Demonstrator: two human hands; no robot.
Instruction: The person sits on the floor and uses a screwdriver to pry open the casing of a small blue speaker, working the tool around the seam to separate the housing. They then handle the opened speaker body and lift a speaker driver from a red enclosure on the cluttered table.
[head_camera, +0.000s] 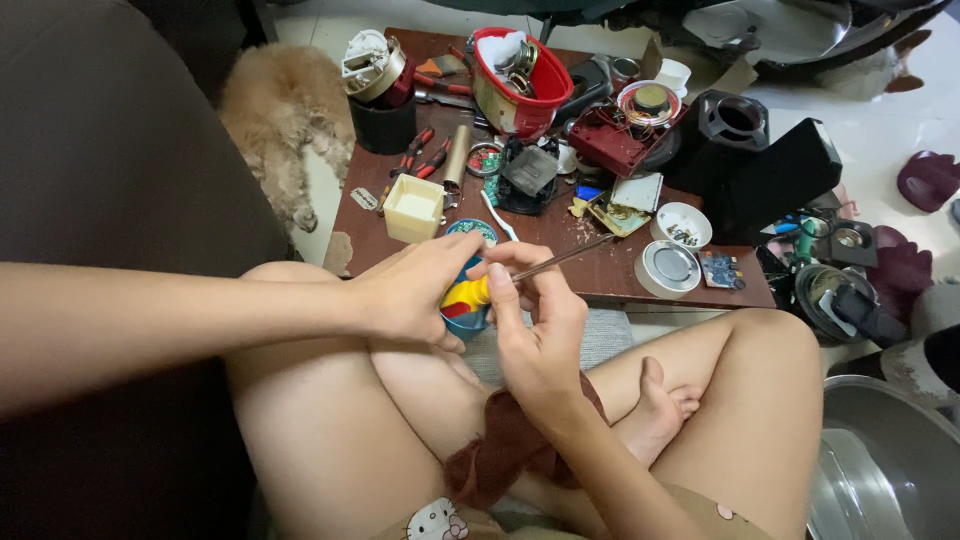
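At the centre of the frame the person's two hands are meeting just above their crossed legs, at the near edge of a low wooden bench (600, 272). The left hand (410, 290) is curling around a small round blue container (468, 312) and a yellow-and-red piece (466, 295) that sits against it, fingers closed on them. The right hand (535, 330) is pinching a thin metal tool (560, 258), probably tweezers, thumb and forefinger pressed together on its near end, while its far end is slanting up and to the right over the bench. The near tip is lying at the yellow piece; whether it is touching or gripping anything there is too small to tell.

Judging from this, the work is somewhere in the middle: the small part is in hand and the tool is applied, yet nothing shows it finished or set down.

Toward the upper middle of the frame the bench is carrying a cream square box (414, 208), a red basket of parts (520, 80), a dark cup (383, 125), red-handled pliers (420, 152), a white bowl of small bits (683, 224), a roll of tape (668, 268) and a small blue circuit board (720, 268). A light-furred dog (285, 110) is lying on the floor at the upper left, beside the bench.
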